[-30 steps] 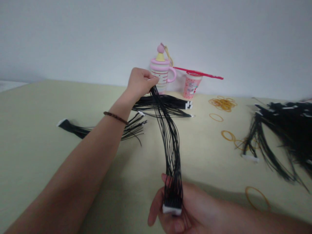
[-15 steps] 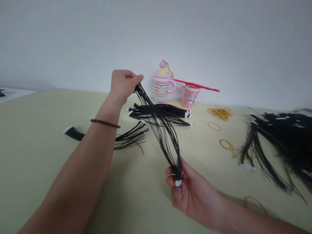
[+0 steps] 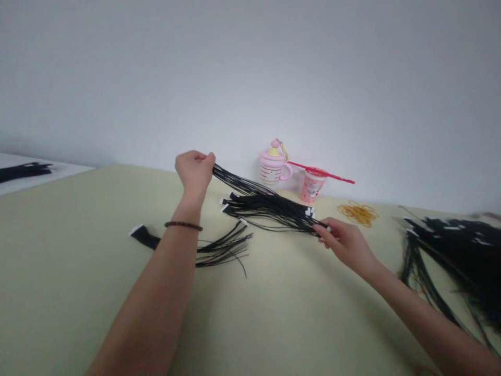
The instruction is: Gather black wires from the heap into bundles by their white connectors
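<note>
Stretched between my two hands is a black wire harness (image 3: 245, 183) with a small white connector at its right end. My left hand (image 3: 195, 169) is closed round the upper left end, which its fingers hide. Pinched in the fingers of my right hand (image 3: 340, 237) is the lower right end, near the connector. Beneath the held harness lies a stack of similar black harnesses (image 3: 270, 206) with white connectors at both ends. Another harness (image 3: 223, 250), with loose wire ends, lies on the table partly behind my left forearm.
A striped pink mug (image 3: 271, 168) and a pink cup (image 3: 312, 187) with a red stick across it stand by the wall. Yellow rubber bands (image 3: 358, 213) lie right of them. A large heap of black harnesses (image 3: 462, 250) covers the right side. More wires (image 3: 25, 171) lie far left.
My right hand has moved up and to the right, bringing the held harness from steeply slanted to nearly level over the stack. My view has shifted, showing more of the wires at far left.
</note>
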`<state>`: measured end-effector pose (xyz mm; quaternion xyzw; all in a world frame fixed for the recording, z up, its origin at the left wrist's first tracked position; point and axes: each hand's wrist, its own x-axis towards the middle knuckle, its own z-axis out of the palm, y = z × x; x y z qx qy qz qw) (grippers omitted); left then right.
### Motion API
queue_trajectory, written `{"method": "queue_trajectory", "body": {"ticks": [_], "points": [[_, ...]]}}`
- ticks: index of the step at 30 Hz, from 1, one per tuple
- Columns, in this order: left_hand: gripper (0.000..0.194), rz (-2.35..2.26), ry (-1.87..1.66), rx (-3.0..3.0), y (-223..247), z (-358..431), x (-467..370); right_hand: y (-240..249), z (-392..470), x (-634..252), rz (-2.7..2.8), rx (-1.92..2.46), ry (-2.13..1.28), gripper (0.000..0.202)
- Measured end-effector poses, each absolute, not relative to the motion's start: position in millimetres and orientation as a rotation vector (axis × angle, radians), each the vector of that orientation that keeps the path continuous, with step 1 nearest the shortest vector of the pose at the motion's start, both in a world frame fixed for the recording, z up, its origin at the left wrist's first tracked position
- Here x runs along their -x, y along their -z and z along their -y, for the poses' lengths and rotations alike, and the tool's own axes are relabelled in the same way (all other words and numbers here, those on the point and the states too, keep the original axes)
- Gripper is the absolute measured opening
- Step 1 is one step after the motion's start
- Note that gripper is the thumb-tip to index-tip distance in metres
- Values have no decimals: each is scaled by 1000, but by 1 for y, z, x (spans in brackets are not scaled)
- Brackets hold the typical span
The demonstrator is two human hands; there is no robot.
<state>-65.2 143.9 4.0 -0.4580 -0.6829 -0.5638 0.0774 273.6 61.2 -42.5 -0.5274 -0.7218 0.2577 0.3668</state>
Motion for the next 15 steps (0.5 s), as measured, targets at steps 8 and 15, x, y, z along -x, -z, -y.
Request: {"method": "queue_trajectory", "body": {"ticks": [8,15], "points": [[55,2590,1152,1654,9,-153,66,96,-123,-270,1799,1436,-37,59],[44,2414,1320,1928,-33,-130,60,124,-112,-266,1932,1443,169,43]]}}
